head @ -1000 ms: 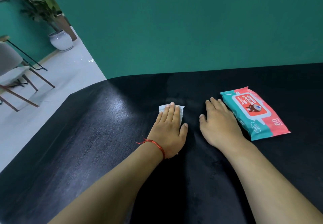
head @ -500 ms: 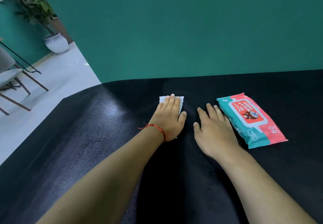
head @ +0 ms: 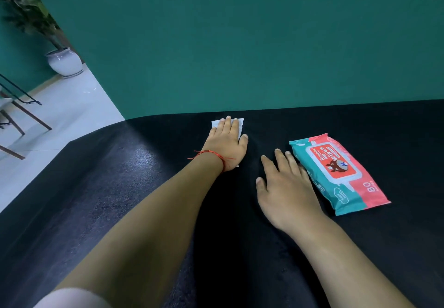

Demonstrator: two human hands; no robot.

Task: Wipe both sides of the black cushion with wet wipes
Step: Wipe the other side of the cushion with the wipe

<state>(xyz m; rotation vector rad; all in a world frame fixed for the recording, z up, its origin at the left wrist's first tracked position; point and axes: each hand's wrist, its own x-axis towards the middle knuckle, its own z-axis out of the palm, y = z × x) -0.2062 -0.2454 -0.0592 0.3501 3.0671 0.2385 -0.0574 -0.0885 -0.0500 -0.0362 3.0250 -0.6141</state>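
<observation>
The black cushion fills the lower half of the view, with a shiny patch on its left part. My left hand, a red string at its wrist, presses flat on a white wet wipe close to the cushion's far edge; only the wipe's far corners show past my fingers. My right hand lies flat on the cushion with fingers spread, its outer edge against the pack of wet wipes, a teal and pink pack with a red label.
A green wall stands right behind the cushion's far edge. At the left are a pale floor, a potted plant in a white pot and chair legs.
My left hand has slid the wipe away from me, up to the cushion's far edge. My right hand has stayed flat beside the pack.
</observation>
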